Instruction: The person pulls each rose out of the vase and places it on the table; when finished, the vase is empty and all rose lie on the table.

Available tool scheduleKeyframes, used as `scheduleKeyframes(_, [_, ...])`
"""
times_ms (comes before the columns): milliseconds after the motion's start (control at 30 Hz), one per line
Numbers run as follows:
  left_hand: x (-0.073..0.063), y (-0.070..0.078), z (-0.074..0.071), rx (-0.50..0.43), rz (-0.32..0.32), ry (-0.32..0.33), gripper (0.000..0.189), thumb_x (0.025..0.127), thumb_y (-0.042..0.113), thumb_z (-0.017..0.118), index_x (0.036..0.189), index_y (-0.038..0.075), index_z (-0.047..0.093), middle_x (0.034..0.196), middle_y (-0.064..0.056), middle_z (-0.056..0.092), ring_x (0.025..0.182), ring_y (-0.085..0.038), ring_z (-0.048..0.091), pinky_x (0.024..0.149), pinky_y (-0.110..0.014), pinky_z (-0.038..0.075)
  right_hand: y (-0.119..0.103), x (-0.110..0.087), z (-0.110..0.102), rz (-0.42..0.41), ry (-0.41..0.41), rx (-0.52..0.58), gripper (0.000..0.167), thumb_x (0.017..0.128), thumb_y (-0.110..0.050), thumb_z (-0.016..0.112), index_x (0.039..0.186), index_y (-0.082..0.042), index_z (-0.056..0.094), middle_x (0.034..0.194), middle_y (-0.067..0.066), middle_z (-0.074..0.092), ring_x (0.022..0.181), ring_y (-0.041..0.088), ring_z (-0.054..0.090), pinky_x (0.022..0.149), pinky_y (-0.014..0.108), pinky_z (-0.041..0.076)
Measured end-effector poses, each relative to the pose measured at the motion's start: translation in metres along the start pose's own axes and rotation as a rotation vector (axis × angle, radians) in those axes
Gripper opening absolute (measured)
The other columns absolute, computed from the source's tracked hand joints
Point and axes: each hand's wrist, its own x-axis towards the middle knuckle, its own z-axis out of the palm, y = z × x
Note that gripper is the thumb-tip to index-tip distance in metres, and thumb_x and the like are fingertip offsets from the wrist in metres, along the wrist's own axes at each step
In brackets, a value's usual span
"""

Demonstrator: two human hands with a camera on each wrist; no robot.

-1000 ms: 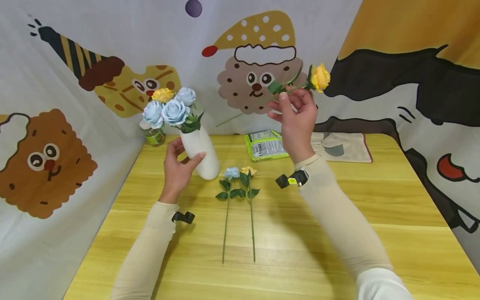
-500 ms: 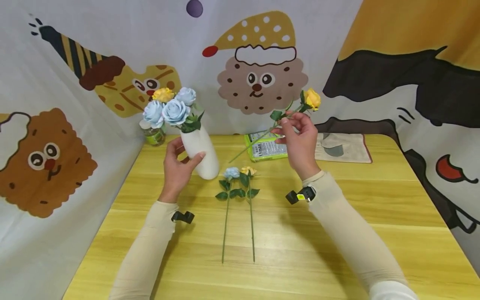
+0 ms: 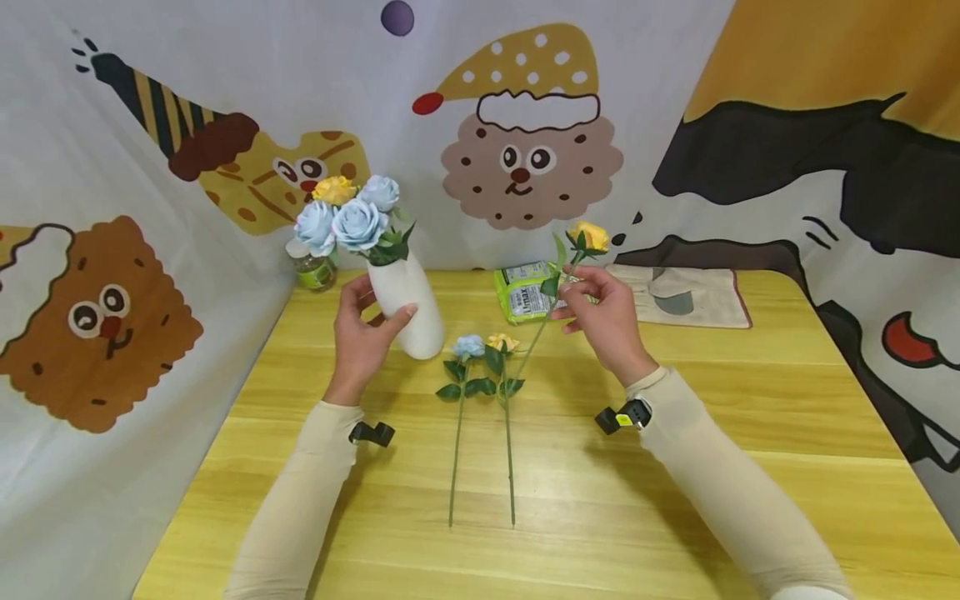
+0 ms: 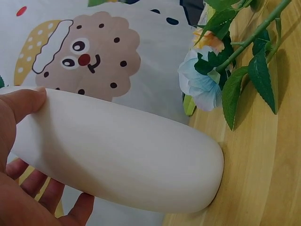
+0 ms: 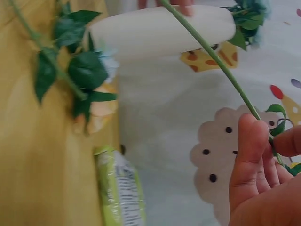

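A white vase [image 3: 411,304] stands on the table, tilted slightly, holding several blue roses [image 3: 358,225] and a yellow rose [image 3: 333,191]. My left hand [image 3: 362,333] grips the vase, its thumb in front and its fingers around the far side. Farther right, my right hand [image 3: 606,321] pinches the green stem of another yellow rose [image 3: 588,237] just below its leaves. The stem slants down to the left, as the right wrist view shows with the stem [image 5: 211,52]. Between the hands, a blue rose [image 3: 468,346] and a pale yellow rose [image 3: 502,342] lie on the table.
A green and white packet [image 3: 522,298] lies at the back of the table, partly behind my right hand. Beside it is a beige cloth [image 3: 697,297]. A small lidded jar [image 3: 313,268] stands behind the vase. A cartoon-printed curtain [image 3: 420,167] hangs along the back edge.
My right hand has come down with the yellow rose, and the stem has swung from nearly level to steeply slanted. The left hand still grips the vase in place.
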Motion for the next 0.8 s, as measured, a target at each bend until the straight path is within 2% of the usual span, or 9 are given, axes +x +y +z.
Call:
scheduleKeyframes(167, [0.001, -0.001, 0.0, -0.002, -0.002, -0.001, 0.073, 0.09, 0.024, 0.087, 0.149, 0.01, 0.047, 0.147, -0.009, 0.053, 0.134, -0.024, 0.054, 0.111, -0.054, 0.05, 0.016, -0.007, -0.003, 0.104, -0.085, -0.068, 0.041, 0.103, -0.007, 0.063, 0.142, 0.002, 0.059, 0.095, 0.001, 0.071, 0.069, 0.022, 0.077, 0.063, 0.032, 0.064])
scheduleKeyframes(467, [0.002, -0.003, 0.001, -0.008, 0.007, -0.006, 0.073, 0.09, 0.025, 0.087, 0.149, 0.01, 0.046, 0.147, -0.009, 0.053, 0.134, -0.025, 0.054, 0.111, -0.055, 0.05, 0.043, -0.019, -0.005, 0.205, -0.237, -0.205, 0.052, 0.099, -0.002, 0.059, 0.15, 0.002, 0.049, 0.102, 0.016, 0.071, 0.068, 0.019, 0.076, 0.065, 0.036, 0.064])
scheduleKeyframes(667, [0.002, -0.005, 0.002, -0.003, 0.002, 0.004, 0.073, 0.09, 0.019, 0.086, 0.15, 0.009, 0.045, 0.148, -0.011, 0.052, 0.134, -0.026, 0.054, 0.111, -0.055, 0.05, 0.06, -0.028, -0.006, 0.29, -0.361, -0.244, 0.055, 0.099, -0.001, 0.058, 0.152, 0.004, 0.044, 0.103, 0.02, 0.066, 0.072, 0.024, 0.075, 0.071, 0.045, 0.065])
scheduleKeyframes(800, [0.003, -0.005, 0.003, 0.001, -0.004, 0.009, 0.073, 0.09, 0.015, 0.085, 0.15, 0.006, 0.044, 0.148, -0.014, 0.051, 0.135, -0.029, 0.053, 0.111, -0.058, 0.049, 0.07, -0.032, -0.006, 0.339, -0.416, -0.243, 0.055, 0.097, 0.001, 0.056, 0.15, 0.007, 0.04, 0.105, 0.023, 0.066, 0.074, 0.025, 0.074, 0.072, 0.043, 0.065])
